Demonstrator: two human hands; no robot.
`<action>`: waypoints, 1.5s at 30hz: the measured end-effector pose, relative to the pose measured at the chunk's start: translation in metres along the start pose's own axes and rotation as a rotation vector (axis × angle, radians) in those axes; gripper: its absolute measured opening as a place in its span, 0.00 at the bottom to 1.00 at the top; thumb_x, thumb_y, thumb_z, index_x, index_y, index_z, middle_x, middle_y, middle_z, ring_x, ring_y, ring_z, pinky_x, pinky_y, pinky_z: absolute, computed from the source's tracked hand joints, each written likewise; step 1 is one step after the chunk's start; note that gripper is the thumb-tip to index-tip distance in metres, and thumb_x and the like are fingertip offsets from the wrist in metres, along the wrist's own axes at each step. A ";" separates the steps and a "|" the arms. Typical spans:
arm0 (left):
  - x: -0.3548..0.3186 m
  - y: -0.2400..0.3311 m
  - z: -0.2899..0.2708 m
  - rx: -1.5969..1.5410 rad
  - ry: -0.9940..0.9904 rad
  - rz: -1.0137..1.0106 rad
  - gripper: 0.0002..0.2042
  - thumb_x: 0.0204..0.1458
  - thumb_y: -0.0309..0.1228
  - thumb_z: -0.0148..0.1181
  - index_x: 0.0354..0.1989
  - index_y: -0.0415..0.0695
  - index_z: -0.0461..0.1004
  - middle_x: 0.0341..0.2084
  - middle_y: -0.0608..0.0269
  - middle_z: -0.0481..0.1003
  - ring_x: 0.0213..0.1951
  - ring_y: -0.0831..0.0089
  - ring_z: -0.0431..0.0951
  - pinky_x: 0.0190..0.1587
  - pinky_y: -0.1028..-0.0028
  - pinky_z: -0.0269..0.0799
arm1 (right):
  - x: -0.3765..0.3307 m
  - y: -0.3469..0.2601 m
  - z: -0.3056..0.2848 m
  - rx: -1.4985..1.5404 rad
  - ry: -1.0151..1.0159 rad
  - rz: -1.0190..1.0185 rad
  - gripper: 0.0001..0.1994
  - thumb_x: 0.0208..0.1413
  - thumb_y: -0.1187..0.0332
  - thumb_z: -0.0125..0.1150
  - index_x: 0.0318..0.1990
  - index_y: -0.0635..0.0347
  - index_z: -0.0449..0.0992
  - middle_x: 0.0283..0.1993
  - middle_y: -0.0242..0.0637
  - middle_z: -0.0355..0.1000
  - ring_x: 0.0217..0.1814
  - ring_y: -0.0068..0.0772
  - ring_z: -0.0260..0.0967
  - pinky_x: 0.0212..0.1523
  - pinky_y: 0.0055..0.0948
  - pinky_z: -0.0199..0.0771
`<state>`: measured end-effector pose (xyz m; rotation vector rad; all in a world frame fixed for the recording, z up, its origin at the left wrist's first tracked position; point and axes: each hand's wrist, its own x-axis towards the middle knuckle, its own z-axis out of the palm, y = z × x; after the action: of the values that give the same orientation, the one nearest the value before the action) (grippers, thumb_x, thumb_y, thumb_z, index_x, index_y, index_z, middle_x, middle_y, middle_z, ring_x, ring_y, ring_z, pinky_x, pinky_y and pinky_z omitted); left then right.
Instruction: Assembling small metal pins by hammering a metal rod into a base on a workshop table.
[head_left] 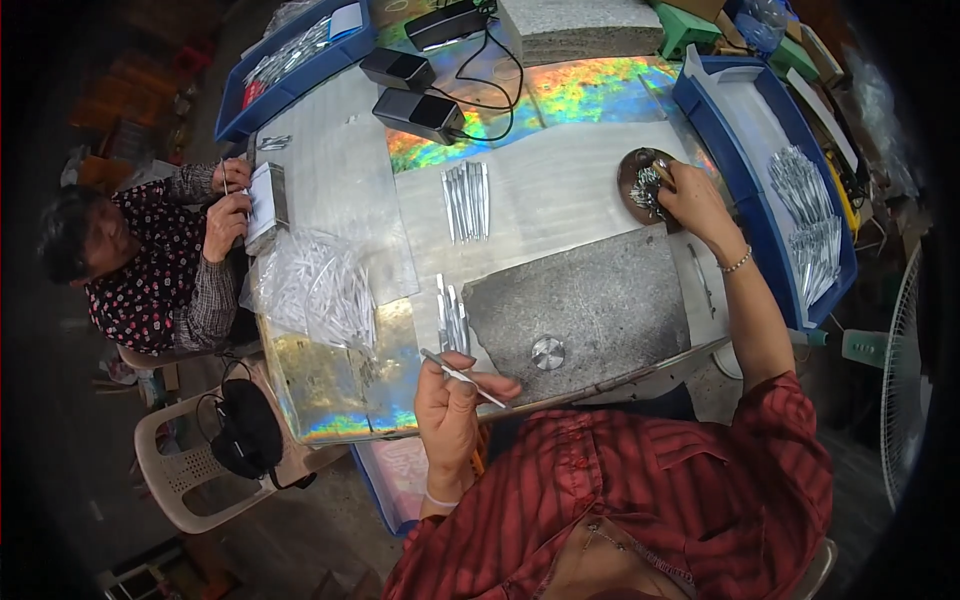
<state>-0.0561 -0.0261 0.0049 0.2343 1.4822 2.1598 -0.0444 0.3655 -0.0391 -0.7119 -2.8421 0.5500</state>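
the left hand pinches one slim rod at eight o'clock of the gray slab, closed around it, seemingly for control. the right hand bunches over one bowl at one o'clock, its hold unclear; one disc at seven and two rod groups at nine and ten seem placed within reach.

Three blue trays – at eleven, two and seven o'clock; three black boxes near twelve; two strip piles inside the two-o'clock tray – plus one bowl at two, one disc at four.
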 end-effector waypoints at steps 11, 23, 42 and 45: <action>-0.004 0.010 0.007 -0.109 -0.064 -0.169 0.16 0.56 0.27 0.49 0.51 0.40 0.54 0.25 0.51 0.74 0.26 0.66 0.77 0.30 0.74 0.74 | -0.009 -0.003 -0.017 0.210 0.081 0.045 0.10 0.40 0.72 0.55 0.27 0.72 0.68 0.25 0.57 0.67 0.29 0.55 0.67 0.30 0.42 0.63; -0.015 0.001 -0.006 -0.203 -0.085 -0.248 0.13 0.55 0.30 0.52 0.43 0.33 0.64 0.30 0.43 0.75 0.29 0.59 0.79 0.32 0.70 0.78 | -0.010 0.004 -0.019 0.627 0.131 0.142 0.07 0.48 0.72 0.56 0.31 0.67 0.71 0.23 0.39 0.71 0.25 0.28 0.69 0.26 0.27 0.66; -0.011 -0.015 0.010 -0.351 -0.092 -0.264 0.10 0.52 0.28 0.56 0.39 0.35 0.67 0.31 0.51 0.74 0.32 0.62 0.79 0.35 0.70 0.78 | -0.143 -0.126 -0.028 1.370 -0.559 0.240 0.07 0.50 0.77 0.55 0.38 0.67 0.71 0.31 0.32 0.70 0.34 0.21 0.70 0.35 0.19 0.70; -0.016 -0.018 0.008 -0.375 -0.105 -0.258 0.10 0.52 0.29 0.57 0.37 0.37 0.67 0.30 0.54 0.71 0.30 0.65 0.78 0.31 0.72 0.78 | -0.148 -0.132 -0.024 1.402 -0.603 0.227 0.07 0.51 0.76 0.55 0.38 0.67 0.70 0.31 0.33 0.70 0.33 0.21 0.70 0.34 0.20 0.69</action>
<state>-0.0337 -0.0224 -0.0067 0.0215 0.9673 2.1266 0.0350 0.1936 0.0249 -0.5500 -1.8484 2.6544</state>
